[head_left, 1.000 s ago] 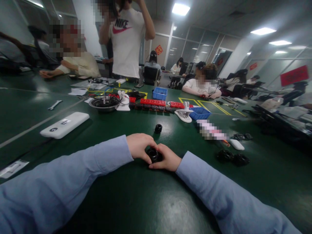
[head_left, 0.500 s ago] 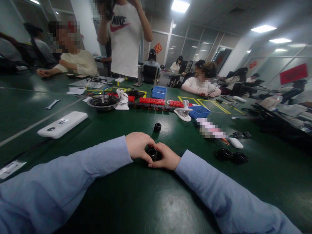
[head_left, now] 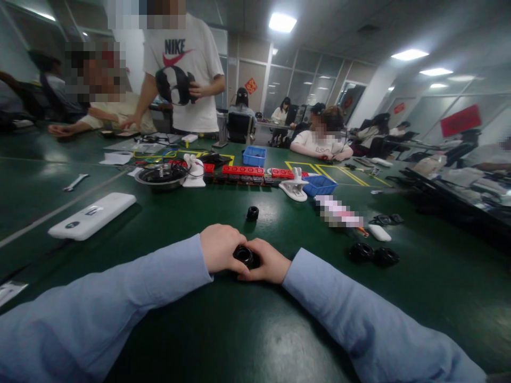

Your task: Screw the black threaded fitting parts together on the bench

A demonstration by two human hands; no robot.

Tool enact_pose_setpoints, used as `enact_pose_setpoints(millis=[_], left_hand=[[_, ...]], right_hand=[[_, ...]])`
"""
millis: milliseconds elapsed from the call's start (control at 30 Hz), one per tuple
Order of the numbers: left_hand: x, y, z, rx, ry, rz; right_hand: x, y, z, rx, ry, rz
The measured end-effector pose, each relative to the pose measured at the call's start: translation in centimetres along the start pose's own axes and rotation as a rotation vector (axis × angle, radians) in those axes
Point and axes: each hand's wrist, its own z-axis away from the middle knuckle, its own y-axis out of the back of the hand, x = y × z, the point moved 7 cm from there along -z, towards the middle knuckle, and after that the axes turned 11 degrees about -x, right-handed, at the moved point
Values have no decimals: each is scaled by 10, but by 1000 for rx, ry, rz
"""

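Note:
Low over the green table (head_left: 255, 319), my left hand (head_left: 222, 249) and my right hand (head_left: 268, 260) curl around a black ring-shaped fitting (head_left: 244, 256) from both sides. Their fingertips meet about it, and its open round top faces up between the thumbs. The fingers hide its sides and underside. A smaller black ribbed fitting (head_left: 252, 213) stands just beyond my hands. Off to the right lie two more black round fittings (head_left: 361, 252), side by side.
Ahead are a metal bowl (head_left: 162, 175), a white clip (head_left: 295, 185), red blocks in a row (head_left: 242, 171) and blue bins (head_left: 254, 156). At left lies a white power bank (head_left: 93, 215) near a wrench (head_left: 75, 182). Co-workers sit and stand across the table.
My hands stay closed around the black fitting with little change. The view has shifted slightly. The standing person has lowered their arms and now holds a black-and-white object, one hand toward the table.

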Motion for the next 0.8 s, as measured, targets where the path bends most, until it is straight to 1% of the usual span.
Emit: enact_pose_setpoints(millis=[233,433,500,600,667,733,767,800], left_hand=[[1,0,1,-4,15,-39],[1,-1,1,-25,11,-30],[1,-1,1,-35,9,-21],[1,-2,1,-65,9,-23],[1,-2,1,-77,11,-35],[0,-3,1,-73,17,-39],[0,-3,1,-69,17,-39],[-1,-3,1,-62,18,-38]], right_hand=[[-1,1,1,5,-5,13],[-2,1,0,10,-12,2],[1,-1,-1,-26,-15,-36],[1,1,-2,-179,12,-174],[-3,13,4,-292,-16,-212],[-13,34,17,-404,-140,-134],[-23,50,26,-412,-187,-65],[-38,75,34,-298,-170,28]])
